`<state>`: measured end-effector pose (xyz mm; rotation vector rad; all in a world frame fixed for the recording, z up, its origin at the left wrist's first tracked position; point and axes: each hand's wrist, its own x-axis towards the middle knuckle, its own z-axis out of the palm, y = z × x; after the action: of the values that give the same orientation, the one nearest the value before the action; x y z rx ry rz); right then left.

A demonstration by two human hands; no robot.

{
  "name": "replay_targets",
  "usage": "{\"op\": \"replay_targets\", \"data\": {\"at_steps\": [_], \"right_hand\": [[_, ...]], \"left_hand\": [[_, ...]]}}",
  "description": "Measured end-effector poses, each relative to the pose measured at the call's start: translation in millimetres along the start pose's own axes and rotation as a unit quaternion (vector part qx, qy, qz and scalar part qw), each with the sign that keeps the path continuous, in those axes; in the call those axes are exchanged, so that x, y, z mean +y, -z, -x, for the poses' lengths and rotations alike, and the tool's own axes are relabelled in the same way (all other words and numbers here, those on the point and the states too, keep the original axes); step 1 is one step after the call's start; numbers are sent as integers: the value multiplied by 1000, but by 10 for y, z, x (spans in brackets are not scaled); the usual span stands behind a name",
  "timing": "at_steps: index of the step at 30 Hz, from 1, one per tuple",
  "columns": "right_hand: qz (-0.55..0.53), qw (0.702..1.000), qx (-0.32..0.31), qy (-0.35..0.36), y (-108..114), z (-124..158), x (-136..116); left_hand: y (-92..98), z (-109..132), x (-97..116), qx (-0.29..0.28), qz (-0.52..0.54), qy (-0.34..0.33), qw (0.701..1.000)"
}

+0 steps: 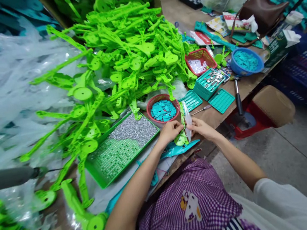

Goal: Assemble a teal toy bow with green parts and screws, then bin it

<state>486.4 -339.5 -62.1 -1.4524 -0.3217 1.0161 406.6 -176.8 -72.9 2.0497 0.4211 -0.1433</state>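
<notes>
My left hand [170,131] and my right hand [201,127] meet at the table's front edge, both closed around a bright green plastic part [182,133] with a round disc end. A clear plastic sleeve [188,120] stands between the fingers of my right hand, against the part. Just beyond my hands sits a small red basket of teal chips [163,109]. A green tray of tiny silver pieces [119,148] lies to the left of my left hand. A teal part [177,149] rests under my wrists.
A big heap of green plastic arms [125,53] fills the table's middle and left. Teal peg trays [209,82], a red basket [200,61] and a blue bowl [247,60] lie to the right. A hammer [238,97] overhangs the edge above a red stool [246,123].
</notes>
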Motion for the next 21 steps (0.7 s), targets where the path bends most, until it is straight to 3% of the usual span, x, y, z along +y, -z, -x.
{"op": "replay_targets", "data": {"at_steps": [4,12,16,21], "right_hand": [[5,1000,5,-13,4,-22,14],[11,995,101,-7,-84,-47,150],[127,989,81,-9,-26,-47,99],[338,936,95,24,37,60,18]], "left_hand": [[-1,0,4,6,-4,0,1000],[3,13,34,13,-11,7,1000],[1,16,37,12,-12,9,1000],[17,30,45,10,-13,4,1000]]}}
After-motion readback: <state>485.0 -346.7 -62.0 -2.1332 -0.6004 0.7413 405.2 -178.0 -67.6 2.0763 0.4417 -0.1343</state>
